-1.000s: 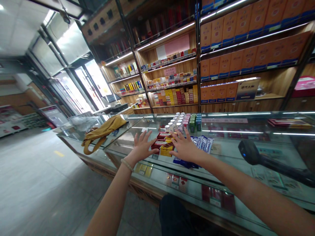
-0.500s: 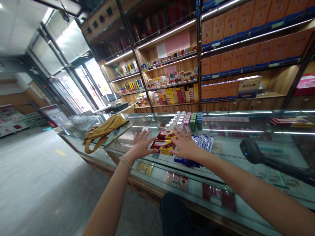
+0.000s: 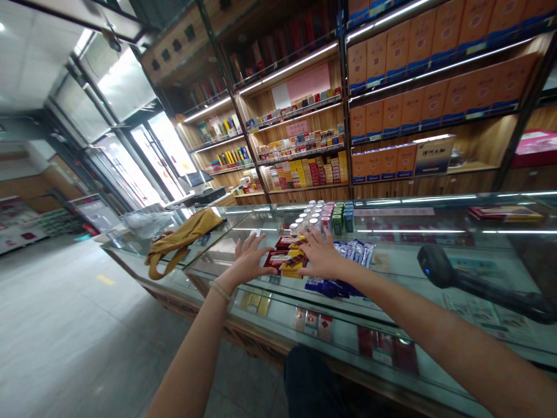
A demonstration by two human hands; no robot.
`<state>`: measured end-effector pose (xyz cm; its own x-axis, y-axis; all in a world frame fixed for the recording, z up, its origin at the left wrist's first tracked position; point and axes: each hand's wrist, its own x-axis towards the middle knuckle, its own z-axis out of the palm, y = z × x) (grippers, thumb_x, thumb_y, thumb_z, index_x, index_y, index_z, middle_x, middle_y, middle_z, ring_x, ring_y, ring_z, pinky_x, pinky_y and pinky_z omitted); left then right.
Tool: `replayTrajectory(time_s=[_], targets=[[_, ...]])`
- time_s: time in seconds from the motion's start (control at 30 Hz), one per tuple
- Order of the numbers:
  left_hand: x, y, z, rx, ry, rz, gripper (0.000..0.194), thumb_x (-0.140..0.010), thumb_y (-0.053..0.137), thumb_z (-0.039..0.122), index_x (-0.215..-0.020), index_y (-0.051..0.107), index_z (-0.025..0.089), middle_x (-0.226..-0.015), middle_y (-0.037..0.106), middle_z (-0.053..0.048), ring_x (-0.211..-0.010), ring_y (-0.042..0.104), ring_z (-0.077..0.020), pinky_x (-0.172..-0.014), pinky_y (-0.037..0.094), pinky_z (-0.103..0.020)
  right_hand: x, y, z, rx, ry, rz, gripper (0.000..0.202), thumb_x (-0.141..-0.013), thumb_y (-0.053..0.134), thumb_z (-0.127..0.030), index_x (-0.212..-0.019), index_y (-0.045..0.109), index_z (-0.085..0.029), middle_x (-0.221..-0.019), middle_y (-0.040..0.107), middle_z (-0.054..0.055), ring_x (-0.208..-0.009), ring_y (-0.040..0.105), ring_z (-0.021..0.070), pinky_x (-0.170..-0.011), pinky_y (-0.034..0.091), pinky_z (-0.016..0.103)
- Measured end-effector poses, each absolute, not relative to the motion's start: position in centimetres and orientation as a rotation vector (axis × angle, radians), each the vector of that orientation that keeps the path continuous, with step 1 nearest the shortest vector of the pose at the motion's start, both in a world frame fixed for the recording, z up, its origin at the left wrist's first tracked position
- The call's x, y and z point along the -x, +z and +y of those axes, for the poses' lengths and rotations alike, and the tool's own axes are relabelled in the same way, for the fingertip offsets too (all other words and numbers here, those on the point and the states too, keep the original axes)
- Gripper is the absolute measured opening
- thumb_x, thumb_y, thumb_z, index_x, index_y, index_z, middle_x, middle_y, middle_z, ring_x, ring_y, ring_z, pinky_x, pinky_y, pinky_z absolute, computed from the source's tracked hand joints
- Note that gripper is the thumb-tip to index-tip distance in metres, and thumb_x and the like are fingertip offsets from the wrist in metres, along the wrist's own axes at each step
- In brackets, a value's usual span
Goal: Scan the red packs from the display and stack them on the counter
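Red and yellow chocolate packs [image 3: 282, 262] lie in small stacks on the glass counter [image 3: 391, 226]. At their left side is my left hand [image 3: 248, 259], its fingers spread. My right hand [image 3: 321, 255] is at their right side, fingers also apart, covering part of the yellow ends. Both hands seem to touch or nearly touch the packs; exact contact cannot be made out. Right of my right hand, blue and white packets [image 3: 357, 252] lie in a pile, partly behind my wrist. Behind the packs stand rows of white-capped containers [image 3: 310, 217] and green tubes [image 3: 338, 220].
A mustard-yellow bag [image 3: 185, 235] rests on the counter at the left. A black handheld scanner [image 3: 439, 270] lies at the right. Red flat boxes [image 3: 500, 213] are farther back. Shelves of orange boxes [image 3: 418, 110] stand beyond the counter.
The view has shifted slightly. Both hands keep about the same place around the chocolate packs, fingers still spread.
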<state>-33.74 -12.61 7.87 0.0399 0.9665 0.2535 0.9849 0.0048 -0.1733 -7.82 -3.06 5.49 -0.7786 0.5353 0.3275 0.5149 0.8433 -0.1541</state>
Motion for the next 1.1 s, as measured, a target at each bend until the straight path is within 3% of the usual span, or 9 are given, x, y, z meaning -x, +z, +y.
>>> replayTrajectory(time_s=[0.4, 0.53, 0.83, 1.1], targets=[[29.4, 10.6, -10.3, 1.940, -0.333, -1.807, 0.075, -0.062, 0.088, 0.059, -0.124, 0.062, 0.024, -0.162, 0.038, -0.020, -0.153, 0.028, -0.0412, -0.124, 0.011, -0.066, 4.0, 6.6, -0.8, 0.800, -0.037, -2.407, 0.069, -0.080, 0.071, -0.051, -0.140, 0.054, -0.021, -0.168, 0.029, 0.016, -0.157, 0.015, 0.0367, -0.122, 0.005, 0.066], [26.6, 10.8, -8.9, 1.901, -0.414, -1.657, 0.072, -0.068, 0.084, 0.060, -0.123, 0.058, 0.021, -0.161, 0.039, -0.023, -0.153, 0.028, -0.0405, -0.125, 0.007, -0.064, 1.4, 6.8, 0.2, 0.788, -0.179, -2.306, 0.064, -0.082, 0.068, -0.044, -0.140, 0.052, -0.021, -0.167, 0.031, 0.016, -0.156, 0.018, 0.0354, -0.122, 0.004, 0.065], [20.3, 11.1, -5.6, 1.861, -0.519, -1.504, 0.069, -0.071, 0.082, 0.061, -0.120, 0.057, 0.020, -0.155, 0.044, -0.024, -0.153, 0.027, -0.0421, -0.124, 0.006, -0.065, -4.3, 6.7, 2.4, 0.879, -0.354, -2.173, 0.060, -0.080, 0.071, -0.039, -0.135, 0.053, -0.023, -0.165, 0.034, 0.016, -0.155, 0.019, 0.0357, -0.121, 0.009, 0.063], [15.1, 11.0, -2.8, 1.895, -0.619, -1.443, 0.069, -0.070, 0.084, 0.060, -0.122, 0.060, 0.021, -0.158, 0.040, -0.021, -0.154, 0.026, -0.0422, -0.124, 0.003, -0.067, -9.9, 7.6, 3.7, 0.991, -0.349, -2.124, 0.058, -0.079, 0.073, -0.040, -0.133, 0.057, -0.029, -0.165, 0.033, 0.014, -0.155, 0.018, 0.0357, -0.121, 0.007, 0.066]])
